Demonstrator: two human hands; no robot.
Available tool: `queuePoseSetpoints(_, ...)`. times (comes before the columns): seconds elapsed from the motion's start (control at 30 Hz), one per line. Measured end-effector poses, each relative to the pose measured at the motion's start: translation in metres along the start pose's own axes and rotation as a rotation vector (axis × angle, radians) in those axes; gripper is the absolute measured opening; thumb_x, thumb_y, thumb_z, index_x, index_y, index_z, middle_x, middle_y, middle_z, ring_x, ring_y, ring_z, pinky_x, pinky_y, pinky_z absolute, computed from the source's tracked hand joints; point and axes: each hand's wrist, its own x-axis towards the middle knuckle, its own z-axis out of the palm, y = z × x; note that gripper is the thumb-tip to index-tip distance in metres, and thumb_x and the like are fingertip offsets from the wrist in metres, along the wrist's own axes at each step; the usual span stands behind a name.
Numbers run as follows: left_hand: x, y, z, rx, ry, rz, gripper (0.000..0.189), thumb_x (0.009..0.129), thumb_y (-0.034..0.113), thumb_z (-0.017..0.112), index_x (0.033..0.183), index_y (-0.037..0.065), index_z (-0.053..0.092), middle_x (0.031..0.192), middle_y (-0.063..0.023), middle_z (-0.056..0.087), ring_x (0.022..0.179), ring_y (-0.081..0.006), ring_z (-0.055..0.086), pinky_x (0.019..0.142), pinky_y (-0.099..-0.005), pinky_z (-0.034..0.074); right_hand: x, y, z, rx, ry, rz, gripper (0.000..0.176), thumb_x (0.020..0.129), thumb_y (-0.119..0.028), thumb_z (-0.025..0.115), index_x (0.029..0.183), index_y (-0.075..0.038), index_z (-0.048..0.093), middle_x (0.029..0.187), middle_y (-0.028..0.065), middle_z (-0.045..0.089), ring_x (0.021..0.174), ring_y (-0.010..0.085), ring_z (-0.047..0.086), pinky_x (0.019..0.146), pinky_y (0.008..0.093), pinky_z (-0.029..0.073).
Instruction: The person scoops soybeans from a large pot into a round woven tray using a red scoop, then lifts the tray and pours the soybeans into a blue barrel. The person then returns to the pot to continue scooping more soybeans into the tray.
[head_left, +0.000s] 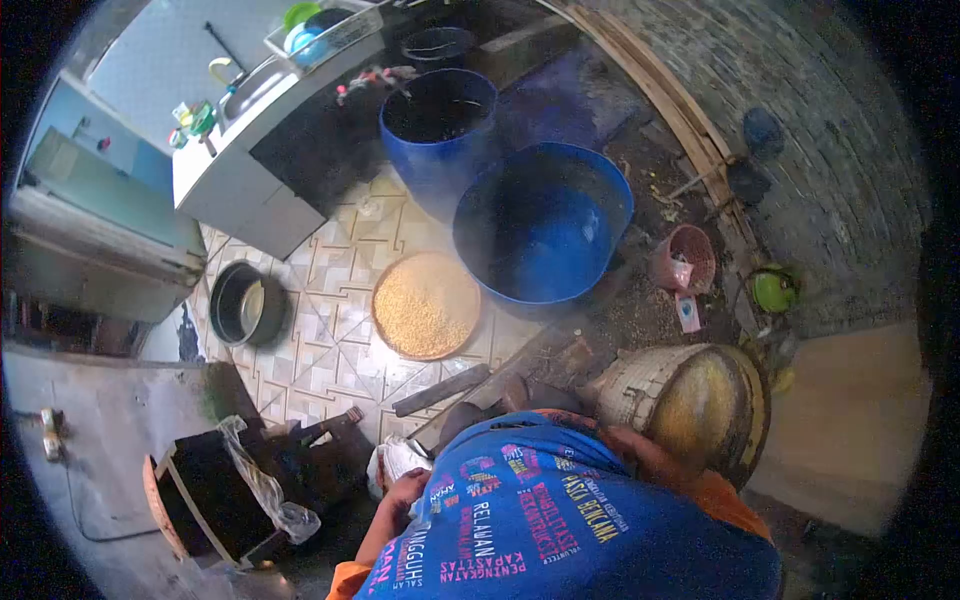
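Note:
At the lower middle my left hand (408, 487) is beside my shirt, its fingers curled close to a white bag-like thing (393, 461). What those fingers hold, if anything, is too small to make out. My right hand (627, 441) is on the other side of my body, near the lower edge of a woven basket (632, 387). Its fingers are blurred and partly hidden by the shirt. The basket is tilted, and its yellowish inside faces right. Ahead on the tiled floor lies a round tray (374, 318) spread with pale yellow beans or grains (425, 305).
Behind the tray stand a wide blue tub (545, 225) and a tall blue barrel (440, 150). A dark metal pot (245, 303) is on the left tiles. A wooden plank (441, 389) lies before my feet. A pink basket (690, 258) and green container (773, 289) are right.

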Motion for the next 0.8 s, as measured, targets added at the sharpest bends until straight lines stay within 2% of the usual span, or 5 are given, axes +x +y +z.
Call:
queuePoseSetpoints(0.1, 0.008, -0.014, 0.007, -0.445, 0.007, -0.312, 0.023, 0.083, 0.022, 0.051, 0.092, 0.004, 0.061, 0.084, -0.0029, 0.062, 0.073, -0.0121, 0.055, 0.069, -0.0238, 0.042, -0.036, -0.036, -0.013, -0.114, -0.045, -0.124, 0.033, 0.084, -0.031, 0.047, 0.099, -0.003, 0.059, 0.085, 0.009, 0.061, 0.074, 0.0205, 0.057, 0.066, 0.0353, 0.045)
queuePoseSetpoints(0.13, 0.009, -0.01, 0.004, -0.256, -0.003, -0.317, 0.025, 0.083, 0.025, 0.052, 0.092, 0.004, 0.062, 0.084, -0.0024, 0.062, 0.073, -0.0119, 0.055, 0.07, -0.0241, 0.042, -0.049, -0.051, -0.017, -0.149, -0.057, -0.164, 0.034, 0.083, -0.032, 0.047, 0.099, -0.004, 0.059, 0.085, 0.0091, 0.061, 0.074, 0.0206, 0.057, 0.067, 0.0353, 0.045)
queuePoseSetpoints(0.43, -0.002, -0.03, 0.012, -0.527, -0.022, -0.236, 0.017, 0.083, 0.024, 0.055, 0.083, 0.008, 0.06, 0.072, 0.0048, 0.056, 0.061, -0.0068, 0.047, 0.06, -0.022, 0.038, -0.115, -0.164, -0.038, -0.47, -0.013, -0.593, 0.039, 0.082, -0.04, 0.047, 0.097, -0.006, 0.06, 0.087, 0.0098, 0.06, 0.078, 0.0216, 0.056, 0.069, 0.0358, 0.044)
queuePoseSetpoints(0.53, 0.004, -0.051, 0.018, -0.684, -0.06, -0.284, 0.015, 0.082, 0.023, 0.057, 0.081, 0.008, 0.06, 0.071, 0.0055, 0.055, 0.06, -0.0064, 0.046, 0.058, -0.0208, 0.038, -0.085, -0.102, -0.049, -0.198, -0.203, -0.186, 0.036, 0.082, -0.037, 0.048, 0.099, -0.007, 0.058, 0.083, 0.0063, 0.058, 0.073, 0.0186, 0.054, 0.064, 0.0329, 0.044)
queuePoseSetpoints(0.8, 0.006, -0.054, 0.022, -0.723, -0.05, -0.252, 0.018, 0.081, 0.024, 0.059, 0.084, 0.006, 0.06, 0.074, 0.0042, 0.057, 0.061, -0.0057, 0.049, 0.059, -0.0201, 0.04, -0.084, -0.08, -0.055, 0.248, -0.11, 0.055, 0.027, 0.084, -0.025, 0.049, 0.097, -0.004, 0.06, 0.086, 0.0076, 0.062, 0.071, 0.0176, 0.058, 0.066, 0.0318, 0.047)
